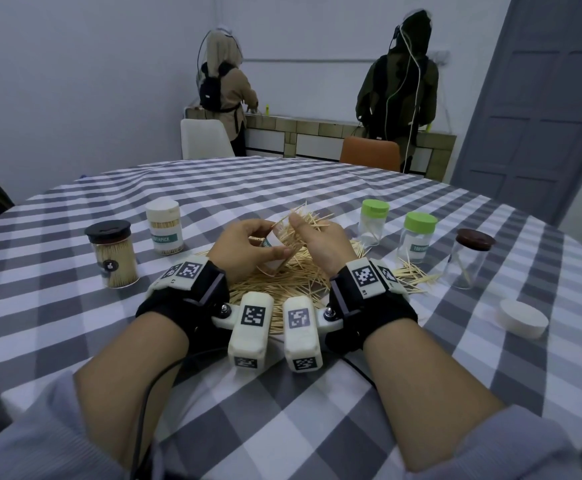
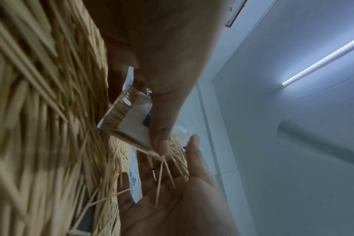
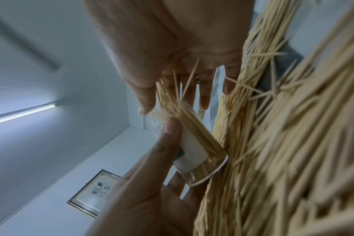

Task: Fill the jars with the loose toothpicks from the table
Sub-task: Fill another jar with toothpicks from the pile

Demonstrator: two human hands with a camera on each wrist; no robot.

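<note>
Under left wrist: jar (image 2: 129, 118) base, toothpicks (image 2: 40, 111) inside.

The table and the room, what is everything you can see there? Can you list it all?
Held jar: 1, clear, white label, tilted over the pile, toothpicks sticking out of its mouth.
Toothpick pile: 1, tan, mid-table under the hands.
Full jars: 2, black lid, white lid, left side.
Green-lid jars: 2, nearly empty, right side.
Brown-lid jar: 1, nearly empty, far right.
Loose lid: 1, white, right edge.
Tablecloth: 1, grey-white check.
Chairs: 2, white, orange, behind table.
People: 2, backs turned, at the far counter.
Door: 1, grey, right.
Left hand: grip on the held jar.
Right hand: grip on a toothpick bunch at the jar mouth.
</note>
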